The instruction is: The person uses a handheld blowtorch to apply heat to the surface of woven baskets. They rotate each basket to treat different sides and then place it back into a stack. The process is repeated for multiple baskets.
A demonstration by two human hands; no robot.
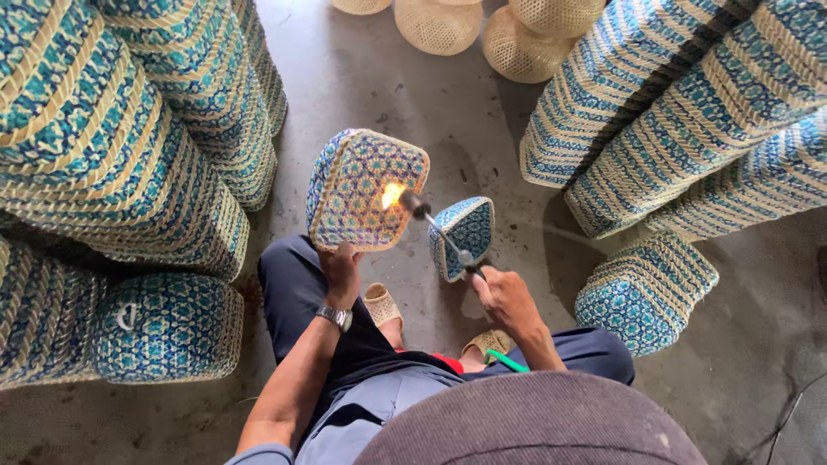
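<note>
Two hands: left [341, 274] grips basket [366, 189], right [504, 297] aims torch [435, 224].

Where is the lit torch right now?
In the head view, the torch is just right of centre, held in the right hand; its flame touches the upturned base of the woven basket held by the left hand.

a basket and a little torch

the woven basket [366, 189] is blue and tan with star shapes. it is tipped up so its square bottom faces the camera, held at its lower edge. the thin metal torch [439, 228] points up-left, and its yellow flame touches the basket's bottom.
</note>
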